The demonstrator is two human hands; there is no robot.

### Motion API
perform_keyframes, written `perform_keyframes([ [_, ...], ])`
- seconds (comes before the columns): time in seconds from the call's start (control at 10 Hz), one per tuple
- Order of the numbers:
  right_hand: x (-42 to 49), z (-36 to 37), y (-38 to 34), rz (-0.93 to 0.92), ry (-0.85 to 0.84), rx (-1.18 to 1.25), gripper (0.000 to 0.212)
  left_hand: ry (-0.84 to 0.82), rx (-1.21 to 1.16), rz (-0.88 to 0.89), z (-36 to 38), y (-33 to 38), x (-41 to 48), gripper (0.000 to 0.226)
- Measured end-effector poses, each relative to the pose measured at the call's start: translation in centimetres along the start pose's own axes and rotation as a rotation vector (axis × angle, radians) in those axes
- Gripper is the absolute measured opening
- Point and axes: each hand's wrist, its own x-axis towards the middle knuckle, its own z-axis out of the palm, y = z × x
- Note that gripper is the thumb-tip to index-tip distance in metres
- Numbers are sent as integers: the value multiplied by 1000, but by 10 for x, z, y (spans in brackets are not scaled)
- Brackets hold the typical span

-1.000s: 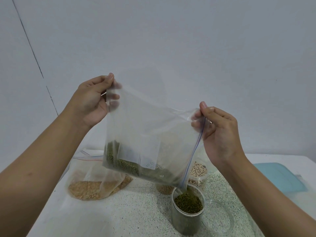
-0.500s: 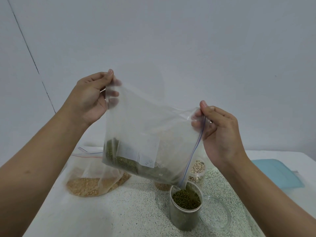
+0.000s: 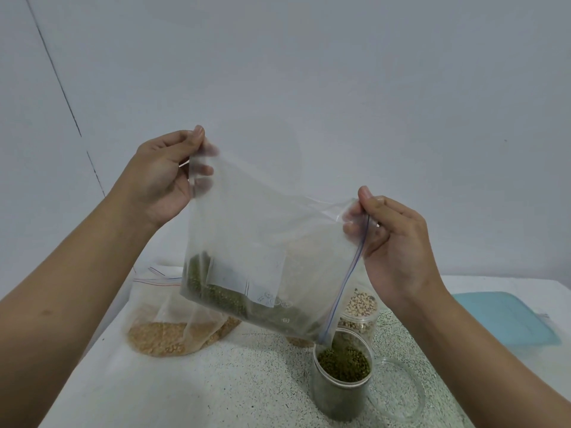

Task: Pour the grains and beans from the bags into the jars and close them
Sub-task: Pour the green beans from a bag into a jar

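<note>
Behind the tilted bag [image 3: 262, 227], grain bag [image 3: 154, 335] and bean jar [image 3: 362, 305] sit half-hidden.

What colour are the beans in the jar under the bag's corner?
Dark green; the beans show best in the head view, inside the clear jar.

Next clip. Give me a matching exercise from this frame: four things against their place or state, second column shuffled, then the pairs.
Things:
1. zip bag of green beans
2. front jar
3. bag of tan grain
4. clear lid

Place or state:
A. lying on the table, at the left
B. held tilted by the left hand and the right hand
C. lying just right of the front jar
D. open, green beans inside

Pairs: 1-B, 2-D, 3-A, 4-C
</note>
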Motion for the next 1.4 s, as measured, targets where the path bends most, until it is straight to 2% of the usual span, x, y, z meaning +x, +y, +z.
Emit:
perform_keyframes([
  [1.0,13,-11,2,-16,34,-35,21,-9,-2,-9,9,-6,6,22],
  [1.4,5,-15,-2,58,22,-18,22,-23,-3,-10,11,-7,1,21],
])
